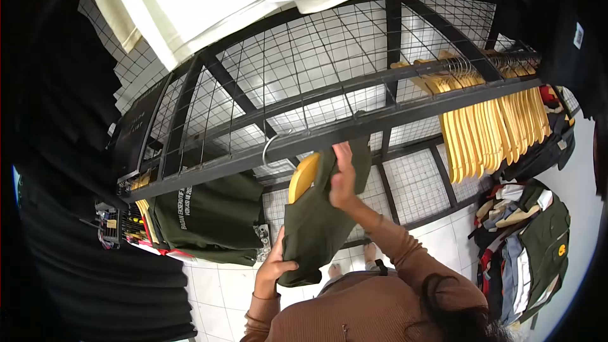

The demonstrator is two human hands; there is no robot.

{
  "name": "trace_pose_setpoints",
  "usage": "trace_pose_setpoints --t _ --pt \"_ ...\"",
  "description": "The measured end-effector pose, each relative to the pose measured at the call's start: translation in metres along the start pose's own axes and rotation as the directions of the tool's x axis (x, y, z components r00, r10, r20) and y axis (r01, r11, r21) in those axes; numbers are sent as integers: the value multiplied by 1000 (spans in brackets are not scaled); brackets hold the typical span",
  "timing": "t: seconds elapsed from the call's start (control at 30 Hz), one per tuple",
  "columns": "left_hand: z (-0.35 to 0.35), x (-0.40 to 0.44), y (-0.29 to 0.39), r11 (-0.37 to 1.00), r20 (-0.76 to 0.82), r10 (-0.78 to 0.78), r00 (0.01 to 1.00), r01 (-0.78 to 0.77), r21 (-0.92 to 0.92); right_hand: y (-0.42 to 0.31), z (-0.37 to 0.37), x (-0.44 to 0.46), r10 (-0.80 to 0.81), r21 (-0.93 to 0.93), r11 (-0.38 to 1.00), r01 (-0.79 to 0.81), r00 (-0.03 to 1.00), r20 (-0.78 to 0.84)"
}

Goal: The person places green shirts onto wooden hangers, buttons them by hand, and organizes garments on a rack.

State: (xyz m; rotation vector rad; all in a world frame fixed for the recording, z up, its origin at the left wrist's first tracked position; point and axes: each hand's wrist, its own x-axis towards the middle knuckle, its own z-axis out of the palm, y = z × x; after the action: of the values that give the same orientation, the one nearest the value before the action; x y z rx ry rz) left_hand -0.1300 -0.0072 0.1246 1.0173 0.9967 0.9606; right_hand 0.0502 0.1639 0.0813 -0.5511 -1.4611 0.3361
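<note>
A dark green garment (pixel 316 225) hangs in front of me on a yellow wooden hanger (pixel 304 177), whose metal hook rises beside the black rack bar (pixel 354 128). My left hand (pixel 274 265) grips the garment's lower left edge, with the thumb over the cloth. Against the upper right part of the garment, just under the bar, my right hand (pixel 342 180) lies with its fingers extended upward. To the left hangs another dark green garment (pixel 209 215) with white lettering.
Many empty wooden hangers (pixel 487 130) hang at the right of the rack. A pile of clothes (pixel 525 247) lies at the lower right. White cloth (pixel 209 6) covers the top. Black garments (pixel 95 266) hang along the left.
</note>
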Motion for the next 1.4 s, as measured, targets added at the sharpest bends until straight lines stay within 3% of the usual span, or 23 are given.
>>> trace_pose_setpoints --t 0.1,0.13,0.17,0.23,0.27,0.33,0.37,0.43,0.5,0.57,0.7,0.77,0.83,0.87,0.93,1.0,1.03,1.07,1.1,1.17,1.27,1.33,1.4 --pt "-6 2 1 999 52 33 998 -32 -14 9 35 -29 232 -81 964 -252 953 -196" --pt "-9 2 1 999 76 50 996 -49 -23 13 38 -42 233 -90 963 -254 951 -202" --pt "-11 0 1 999 87 43 995 -41 -23 17 39 -60 388 -199 903 -380 922 1" --pt "-14 -2 2 997 68 66 995 -69 29 38 39 -114 681 -464 719 -517 656 324" --pt "-15 -2 3 995 62 78 995 -82 59 45 36 -142 771 -567 631 -529 506 385" --pt "-9 -5 9 994 58 69 996 -73 79 50 27 -184 877 -591 478 -649 385 286" --pt "-3 -6 12 993 42 72 997 -76 96 49 22 -189 890 -514 450 -730 415 190" --pt "2 -3 12 992 49 70 996 -75 105 20 17 -161 796 -189 593 -783 605 -11" --pt "5 0 8 983 62 157 986 -162 86 -49 24 -94 632 183 771 -610 768 -99" --pt "3 1 2 979 88 182 979 -189 80 -102 36 -55 345 275 914 -300 929 -135" --pt "-15 8 -11 959 138 240 961 -256 117 -114 83 -103 356 205 920 -334 931 -84" --pt "-26 10 -6 972 168 214 962 -227 65 -88 107 -162 603 195 781 -594 798 16" --pt "-27 8 -2 978 199 187 962 -201 49 -45 134 -274 755 41 633 -773 629 186" --pt "-23 5 2 984 181 164 970 -175 44 -40 133 -318 862 -389 494 -778 379 336" --pt "-14 2 10 991 146 125 981 -131 32 -38 124 -412 907 -839 358 -410 -61 417" --pt "-14 7 6 984 170 163 972 -173 44 -43 108 -435 962 -907 201 -369 -99 254" --pt "-17 8 3 977 167 198 966 -208 44 -33 101 -429 998 -728 58 -683 51 32" --pt "-19 8 0 972 156 224 962 -233 41 -22 91 -419 970 -420 -9 -907 94 -225" --pt "-17 6 0 974 160 214 964 -223 42 -15 78 -389 909 -335 245 -910 336 -247" --pt "-7 1 7 985 121 164 979 -169 34 -58 52 -265 804 98 572 -814 533 -264" --pt "2 1 5 989 90 142 986 -145 28 -130 49 -153 544 274 824 -495 826 -144" --pt "5 1 4 983 49 183 982 -184 23 -145 60 -141 449 327 856 -400 889 -86" --pt "6 1 2 979 41 202 978 -204 29 -146 87 -168 570 274 796 -540 821 -37"
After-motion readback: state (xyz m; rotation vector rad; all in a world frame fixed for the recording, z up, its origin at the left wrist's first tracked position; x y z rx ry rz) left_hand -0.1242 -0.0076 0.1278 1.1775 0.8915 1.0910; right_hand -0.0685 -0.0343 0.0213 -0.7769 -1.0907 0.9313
